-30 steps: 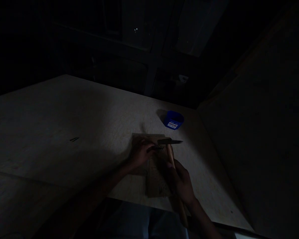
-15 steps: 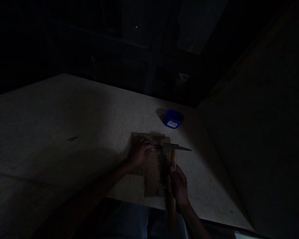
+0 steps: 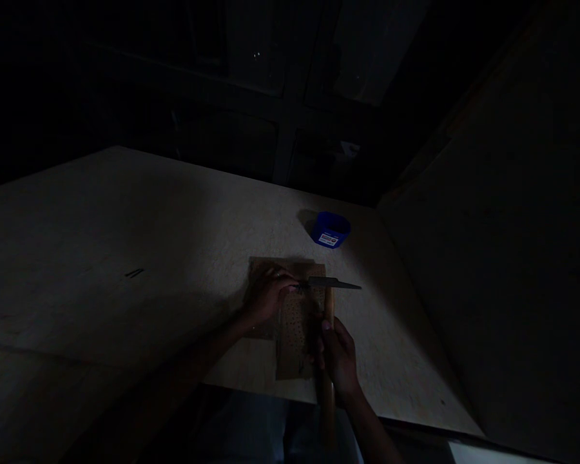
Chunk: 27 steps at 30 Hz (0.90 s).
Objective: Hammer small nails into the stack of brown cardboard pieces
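Note:
My right hand (image 3: 342,361) is wrapped round the wooden handle of a hammer (image 3: 329,303). Its dark metal head lies level over a brown board (image 3: 290,361) dotted with many small dark marks or holes. My left hand (image 3: 269,295) rests on a second brown piece (image 3: 258,330) at the board's left, thumb and fingers pinched together by the hammer head's left end. Small dark shapes show between those fingertips and the head, too dim to make out.
A blue plastic tub (image 3: 330,230) with a white label stands beyond the boards. Thin dark nail-like pieces (image 3: 134,273) lie on the pale tabletop (image 3: 198,219) at left. A dark wall (image 3: 488,225) borders the right side. The scene is very dim.
The whole view has shifted slightly, so things sit a little further left. Both hands keep their hold, and the hammer head stays close to the left fingertips.

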{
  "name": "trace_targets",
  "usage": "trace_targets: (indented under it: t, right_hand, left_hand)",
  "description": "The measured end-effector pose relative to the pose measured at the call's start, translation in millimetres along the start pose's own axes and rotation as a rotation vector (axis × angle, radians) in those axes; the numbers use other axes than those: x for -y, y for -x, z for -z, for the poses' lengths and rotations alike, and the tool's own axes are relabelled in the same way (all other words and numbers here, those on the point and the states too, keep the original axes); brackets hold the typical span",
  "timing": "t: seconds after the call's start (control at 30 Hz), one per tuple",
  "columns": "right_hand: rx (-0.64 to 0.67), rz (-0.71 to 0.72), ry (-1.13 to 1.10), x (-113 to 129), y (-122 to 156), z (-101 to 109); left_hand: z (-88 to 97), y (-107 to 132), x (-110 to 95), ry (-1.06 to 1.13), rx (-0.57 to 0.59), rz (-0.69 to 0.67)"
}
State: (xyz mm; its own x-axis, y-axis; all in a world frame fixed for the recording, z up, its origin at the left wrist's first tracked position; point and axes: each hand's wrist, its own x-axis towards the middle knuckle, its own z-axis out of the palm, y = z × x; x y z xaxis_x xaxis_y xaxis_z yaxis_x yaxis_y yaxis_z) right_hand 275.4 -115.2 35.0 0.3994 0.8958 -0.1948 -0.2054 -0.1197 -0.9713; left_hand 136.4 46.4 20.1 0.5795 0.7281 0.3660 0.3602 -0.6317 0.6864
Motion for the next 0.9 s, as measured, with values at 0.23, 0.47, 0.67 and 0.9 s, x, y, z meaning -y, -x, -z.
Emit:
trace_targets:
  t: [0.23,0.47,0.67,0.9]
  right_hand:
    - [-0.019,0.003,-0.019,-0.7,0.6,0.1]
    - [-0.016,0.014,-0.011,0.8,-2.0,0.1]
    - [-0.011,-0.018,-0.089,2.1,-8.1,5.2]
    - [-0.035,-0.034,-0.156,0.4,-13.9,8.8]
  left_hand:
    - [-5.3,0.4,6.6,-0.009,-0.004,-0.001]
    - [-2.3,1.4,3.6,-0.013,-0.008,-0.005]
    - [2.7,1.0,3.3,-0.065,0.029,-0.025]
    - [10.6,9.2,6.1,-0.065,0.054,0.011]
